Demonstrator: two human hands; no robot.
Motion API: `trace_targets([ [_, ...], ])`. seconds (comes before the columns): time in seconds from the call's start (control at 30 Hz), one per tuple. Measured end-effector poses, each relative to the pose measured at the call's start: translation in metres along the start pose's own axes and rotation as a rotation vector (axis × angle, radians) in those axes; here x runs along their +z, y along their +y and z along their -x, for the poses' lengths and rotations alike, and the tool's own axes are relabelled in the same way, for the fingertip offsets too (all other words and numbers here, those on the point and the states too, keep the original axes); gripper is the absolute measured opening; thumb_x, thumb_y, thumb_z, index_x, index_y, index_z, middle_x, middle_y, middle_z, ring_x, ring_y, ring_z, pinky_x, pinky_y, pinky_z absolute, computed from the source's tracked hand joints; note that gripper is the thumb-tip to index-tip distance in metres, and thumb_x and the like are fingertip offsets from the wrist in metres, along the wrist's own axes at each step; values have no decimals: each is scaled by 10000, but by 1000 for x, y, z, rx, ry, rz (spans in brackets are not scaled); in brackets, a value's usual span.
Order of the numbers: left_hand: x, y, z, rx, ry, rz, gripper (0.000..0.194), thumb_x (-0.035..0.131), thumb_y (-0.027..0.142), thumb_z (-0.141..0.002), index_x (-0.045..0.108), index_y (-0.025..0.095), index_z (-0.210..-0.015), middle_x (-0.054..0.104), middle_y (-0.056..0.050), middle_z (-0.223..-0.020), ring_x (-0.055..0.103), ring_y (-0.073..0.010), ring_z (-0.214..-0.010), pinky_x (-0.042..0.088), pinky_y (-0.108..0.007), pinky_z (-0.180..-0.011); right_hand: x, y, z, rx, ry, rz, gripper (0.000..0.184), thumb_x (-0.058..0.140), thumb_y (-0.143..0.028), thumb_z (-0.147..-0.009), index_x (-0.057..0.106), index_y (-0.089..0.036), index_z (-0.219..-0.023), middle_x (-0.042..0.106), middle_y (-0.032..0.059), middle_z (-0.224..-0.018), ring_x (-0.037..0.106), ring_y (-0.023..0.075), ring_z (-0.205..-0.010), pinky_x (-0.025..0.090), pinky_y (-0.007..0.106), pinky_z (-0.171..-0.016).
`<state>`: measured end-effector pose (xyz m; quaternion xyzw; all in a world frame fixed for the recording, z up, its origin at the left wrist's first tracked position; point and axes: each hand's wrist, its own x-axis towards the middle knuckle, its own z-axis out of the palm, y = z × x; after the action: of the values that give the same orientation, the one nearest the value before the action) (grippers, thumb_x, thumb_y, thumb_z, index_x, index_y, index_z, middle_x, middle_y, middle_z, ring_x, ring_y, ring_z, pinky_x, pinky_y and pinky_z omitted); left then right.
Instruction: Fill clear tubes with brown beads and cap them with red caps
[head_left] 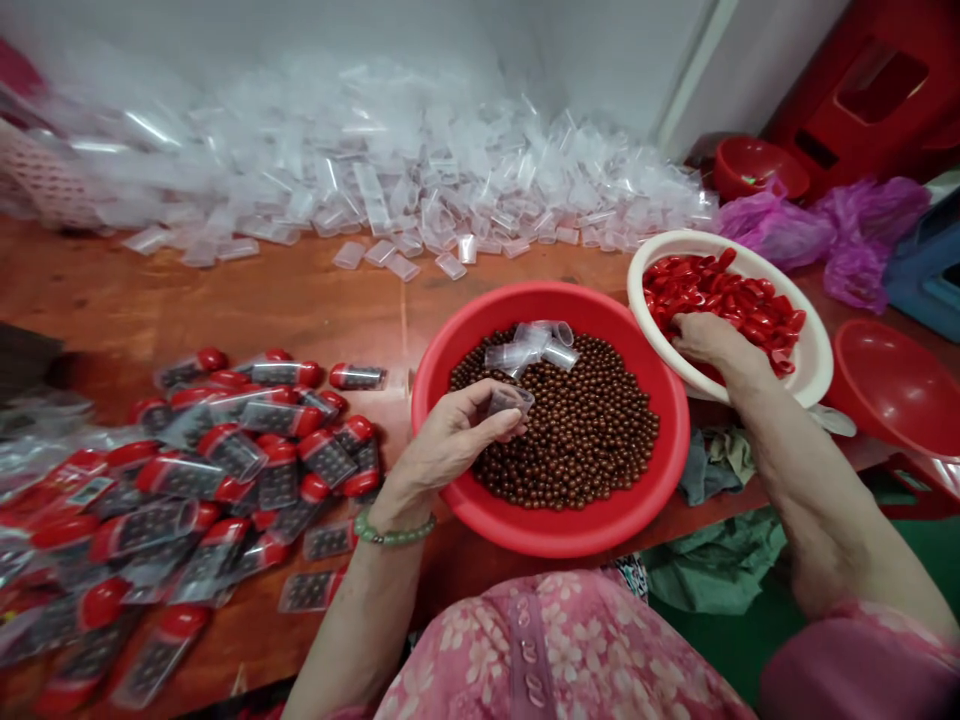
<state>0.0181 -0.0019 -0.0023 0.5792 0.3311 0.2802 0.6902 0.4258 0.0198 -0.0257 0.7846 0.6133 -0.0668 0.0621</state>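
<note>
My left hand [465, 428], with a green bead bracelet [395, 530] at the wrist, is closed on a small clear plastic container [510, 400]. It is held above a red basin [551, 540] of round brown balls [585, 430]. A few more clear containers [532, 347] lie on top of the balls. My right hand [712, 342] reaches into a white basin [823, 365] of shiny red caps [731, 295]. Its fingertips are hidden among the caps, so what they grip, if anything, does not show.
Filled containers with red caps [277, 470] are piled at the left of the wooden table [300, 290]. Along the wall spreads a heap of clear containers [450, 180]. Purple plastic bags [787, 225], red bowls [761, 168] and a blue stool-like object [930, 265] stand at the right.
</note>
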Motion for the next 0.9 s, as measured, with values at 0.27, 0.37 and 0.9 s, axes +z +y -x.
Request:
trace_targets([
  [0.27,1,-1,0,8,-7,31,313,726,422,-865,663,142,-990,685,-34,-842,630,-125,-774,481,-231,-696,-39,-9,46,38,325,-264,339,444,-266,-947,662,-243,-1207,736,112,-1027,669,267,-914,485,399,-813],
  [0.37,3,-1,0,14,2,47,310,712,428,-871,644,142,-969,686,-44,-878,648,-131,-781,496,-233,-688,-47,-44,61,-47,328,-1130,245,601,-291,-876,654,-288,-1116,680,31,-901,628,182,-744,480,339,-702],
  [0.9,3,-1,0,82,-8,97,301,670,442,-883,602,149,-906,633,-28,-829,600,-129,-757,480,-266,-711,-29,-174,92,-382,-320,-1454,302,716,-478,-858,707,-243,-1048,715,32,-933,660,164,-799,536,311,-757],
])
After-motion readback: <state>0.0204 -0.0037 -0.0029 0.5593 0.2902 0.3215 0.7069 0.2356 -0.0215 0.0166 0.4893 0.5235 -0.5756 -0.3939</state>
